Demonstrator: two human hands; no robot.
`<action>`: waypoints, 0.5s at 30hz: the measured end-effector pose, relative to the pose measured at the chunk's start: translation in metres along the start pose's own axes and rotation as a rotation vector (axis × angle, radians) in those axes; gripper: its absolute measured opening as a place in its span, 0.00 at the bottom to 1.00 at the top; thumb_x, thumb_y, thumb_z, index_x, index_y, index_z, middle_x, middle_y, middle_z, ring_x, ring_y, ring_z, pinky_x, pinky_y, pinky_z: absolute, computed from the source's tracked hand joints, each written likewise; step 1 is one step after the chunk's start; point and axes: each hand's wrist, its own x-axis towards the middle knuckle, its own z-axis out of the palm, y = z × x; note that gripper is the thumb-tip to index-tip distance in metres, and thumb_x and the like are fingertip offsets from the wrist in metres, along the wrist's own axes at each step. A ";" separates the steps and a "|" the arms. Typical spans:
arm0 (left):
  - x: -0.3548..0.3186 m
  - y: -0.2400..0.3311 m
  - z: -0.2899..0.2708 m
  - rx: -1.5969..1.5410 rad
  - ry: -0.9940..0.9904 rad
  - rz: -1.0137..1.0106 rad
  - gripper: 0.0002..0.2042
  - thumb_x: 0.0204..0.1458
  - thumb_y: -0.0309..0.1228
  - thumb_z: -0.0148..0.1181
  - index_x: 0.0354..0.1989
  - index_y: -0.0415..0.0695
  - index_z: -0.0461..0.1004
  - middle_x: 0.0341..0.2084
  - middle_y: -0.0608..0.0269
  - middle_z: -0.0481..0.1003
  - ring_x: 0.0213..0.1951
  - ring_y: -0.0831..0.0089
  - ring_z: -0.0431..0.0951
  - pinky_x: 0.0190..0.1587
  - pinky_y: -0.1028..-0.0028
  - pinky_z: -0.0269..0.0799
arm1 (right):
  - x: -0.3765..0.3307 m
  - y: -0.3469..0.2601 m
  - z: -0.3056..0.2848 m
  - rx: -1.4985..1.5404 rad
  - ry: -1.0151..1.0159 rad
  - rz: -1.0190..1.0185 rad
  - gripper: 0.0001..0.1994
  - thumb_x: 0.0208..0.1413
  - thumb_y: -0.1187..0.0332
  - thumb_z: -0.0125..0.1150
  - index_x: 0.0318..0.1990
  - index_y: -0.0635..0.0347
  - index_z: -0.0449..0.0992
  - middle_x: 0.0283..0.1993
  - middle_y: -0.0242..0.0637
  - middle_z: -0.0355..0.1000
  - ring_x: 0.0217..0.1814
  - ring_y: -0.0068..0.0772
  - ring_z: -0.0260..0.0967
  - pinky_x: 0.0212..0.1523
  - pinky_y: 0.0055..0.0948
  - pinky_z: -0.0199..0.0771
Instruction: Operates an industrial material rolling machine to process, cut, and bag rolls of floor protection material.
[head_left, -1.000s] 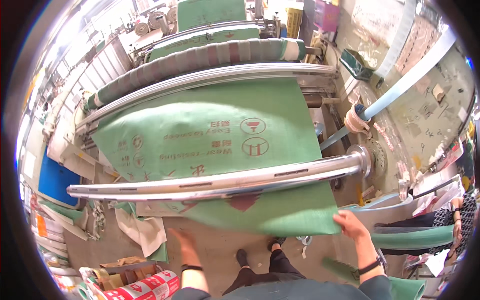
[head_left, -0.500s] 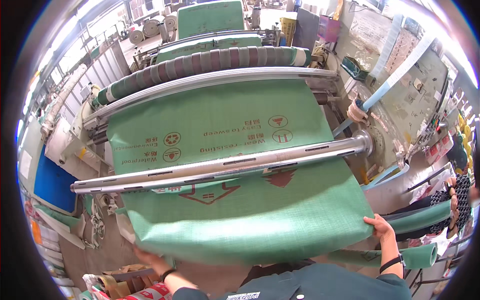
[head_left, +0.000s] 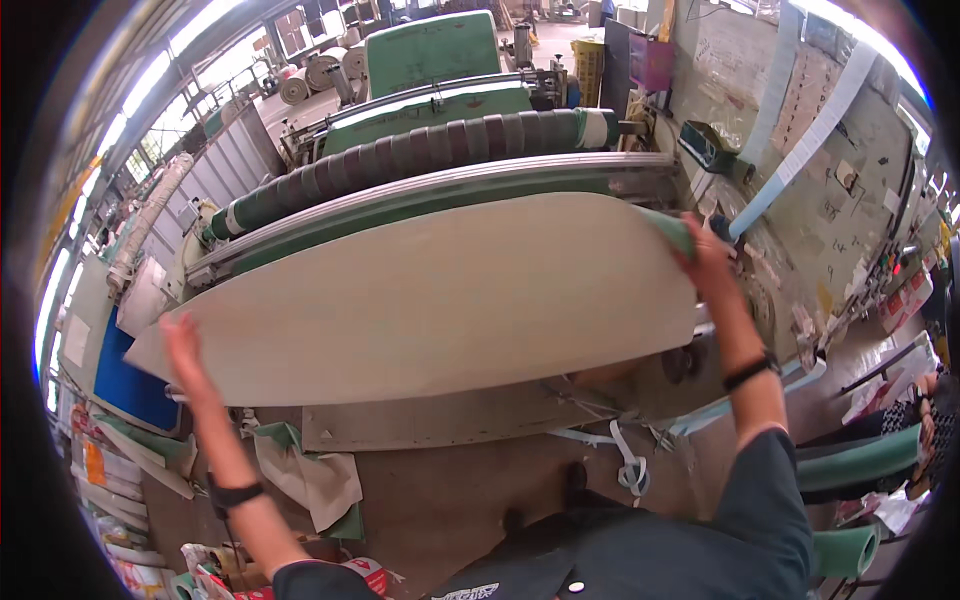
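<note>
One sheet, pale side showing, spans between two hands, on the near side of one striped roller. The right hand, arm reaching forward, grips its green-backed right corner; the left hand, open with fingers extended, overlaps its left end, contact unclear.

Purple box near a yellow crate

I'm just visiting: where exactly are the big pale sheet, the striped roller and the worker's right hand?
Pale sheet (head_left: 440, 305): head view, the middle of its broad face.
Striped roller (head_left: 415, 155): head view, about midway along its length.
Right hand (head_left: 709, 258): head view, the middle of the hand.
</note>
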 end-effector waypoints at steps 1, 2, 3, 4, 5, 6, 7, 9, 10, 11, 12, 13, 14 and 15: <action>-0.051 0.015 0.063 0.031 -0.249 0.052 0.27 0.65 0.48 0.36 0.61 0.36 0.62 0.55 0.57 0.68 0.59 0.66 0.65 0.65 0.65 0.53 | 0.037 0.022 -0.021 -0.076 0.063 0.154 0.14 0.63 0.54 0.51 0.36 0.54 0.74 0.26 0.30 0.71 0.20 0.23 0.68 0.18 0.21 0.69; -0.103 0.013 0.099 0.244 -0.451 0.093 0.30 0.61 0.50 0.41 0.61 0.37 0.61 0.56 0.54 0.68 0.60 0.63 0.65 0.65 0.64 0.53 | 0.046 0.048 0.001 -0.041 0.235 0.206 0.15 0.63 0.54 0.49 0.37 0.56 0.74 0.27 0.32 0.72 0.20 0.24 0.68 0.17 0.22 0.69; -0.153 0.012 0.140 0.440 -0.665 0.186 0.33 0.58 0.53 0.47 0.62 0.37 0.61 0.57 0.52 0.67 0.60 0.61 0.64 0.65 0.62 0.52 | 0.044 0.065 0.013 -0.006 0.423 0.246 0.16 0.64 0.55 0.48 0.38 0.58 0.74 0.28 0.33 0.73 0.20 0.26 0.69 0.16 0.23 0.69; -0.204 0.009 0.201 0.535 -0.882 0.335 0.37 0.54 0.56 0.52 0.63 0.37 0.60 0.57 0.49 0.66 0.61 0.58 0.63 0.66 0.61 0.52 | 0.058 0.090 -0.061 0.038 0.376 0.266 0.16 0.64 0.57 0.48 0.40 0.61 0.74 0.31 0.37 0.74 0.24 0.31 0.72 0.19 0.27 0.73; -0.219 -0.004 0.202 0.543 -0.904 0.341 0.37 0.54 0.56 0.52 0.63 0.37 0.60 0.57 0.49 0.66 0.61 0.58 0.63 0.66 0.61 0.52 | 0.052 0.100 -0.032 0.181 0.435 0.311 0.16 0.64 0.58 0.49 0.42 0.63 0.74 0.33 0.39 0.75 0.26 0.32 0.74 0.25 0.29 0.78; -0.236 -0.018 0.205 0.697 -0.897 0.463 0.36 0.45 0.47 0.59 0.61 0.39 0.61 0.56 0.50 0.67 0.60 0.57 0.64 0.65 0.59 0.53 | 0.044 0.088 -0.004 0.078 0.394 0.387 0.16 0.63 0.57 0.50 0.42 0.64 0.74 0.35 0.39 0.75 0.30 0.32 0.75 0.31 0.31 0.81; -0.255 -0.030 0.218 0.808 -0.896 0.608 0.38 0.36 0.39 0.65 0.60 0.41 0.62 0.55 0.50 0.67 0.59 0.56 0.65 0.64 0.58 0.55 | 0.041 0.082 -0.005 0.024 0.270 0.347 0.18 0.62 0.54 0.52 0.44 0.61 0.74 0.36 0.38 0.75 0.33 0.32 0.75 0.31 0.32 0.80; -0.264 -0.046 0.221 0.906 -0.873 0.787 0.39 0.27 0.31 0.71 0.55 0.43 0.64 0.51 0.52 0.69 0.56 0.56 0.67 0.61 0.56 0.58 | 0.019 0.042 0.022 -0.345 -0.058 0.080 0.20 0.56 0.50 0.59 0.45 0.59 0.74 0.36 0.35 0.71 0.32 0.28 0.71 0.29 0.28 0.74; -0.263 -0.047 0.216 0.934 -0.880 0.780 0.38 0.27 0.29 0.71 0.55 0.42 0.64 0.50 0.52 0.69 0.55 0.54 0.68 0.60 0.56 0.60 | -0.010 0.010 0.036 -0.741 0.041 -0.282 0.20 0.55 0.52 0.61 0.45 0.59 0.74 0.37 0.35 0.72 0.35 0.30 0.71 0.33 0.31 0.72; -0.260 -0.048 0.215 0.929 -0.874 0.777 0.38 0.26 0.29 0.71 0.54 0.41 0.65 0.49 0.52 0.70 0.53 0.53 0.69 0.58 0.57 0.61 | -0.039 -0.028 0.055 -1.149 0.134 -0.627 0.19 0.54 0.53 0.63 0.45 0.59 0.74 0.39 0.35 0.72 0.38 0.31 0.70 0.37 0.35 0.71; -0.255 -0.054 0.213 0.928 -0.917 0.730 0.39 0.24 0.29 0.72 0.53 0.41 0.65 0.49 0.52 0.70 0.52 0.53 0.69 0.56 0.56 0.62 | -0.063 -0.058 0.047 -1.253 0.269 -0.840 0.19 0.52 0.56 0.65 0.46 0.59 0.73 0.40 0.36 0.71 0.42 0.35 0.69 0.43 0.37 0.69; -0.251 -0.049 0.221 0.923 -0.944 0.694 0.39 0.23 0.31 0.74 0.52 0.43 0.66 0.47 0.54 0.72 0.49 0.54 0.72 0.52 0.58 0.66 | -0.090 -0.084 0.031 -1.360 0.390 -1.057 0.19 0.50 0.60 0.67 0.46 0.60 0.73 0.42 0.38 0.71 0.45 0.38 0.68 0.49 0.40 0.66; -0.241 -0.035 0.240 0.891 -1.128 0.538 0.38 0.22 0.33 0.75 0.50 0.44 0.68 0.44 0.54 0.74 0.46 0.55 0.74 0.49 0.60 0.68 | -0.119 -0.109 0.014 -1.321 0.674 -1.119 0.19 0.49 0.62 0.68 0.47 0.60 0.72 0.44 0.39 0.70 0.48 0.41 0.66 0.52 0.40 0.64; -0.230 -0.024 0.254 0.878 -1.302 0.368 0.36 0.21 0.35 0.75 0.48 0.44 0.70 0.41 0.54 0.76 0.44 0.56 0.76 0.46 0.61 0.71 | -0.144 -0.123 -0.002 -1.250 0.941 -1.174 0.19 0.48 0.65 0.69 0.47 0.61 0.72 0.46 0.40 0.70 0.51 0.44 0.65 0.55 0.40 0.62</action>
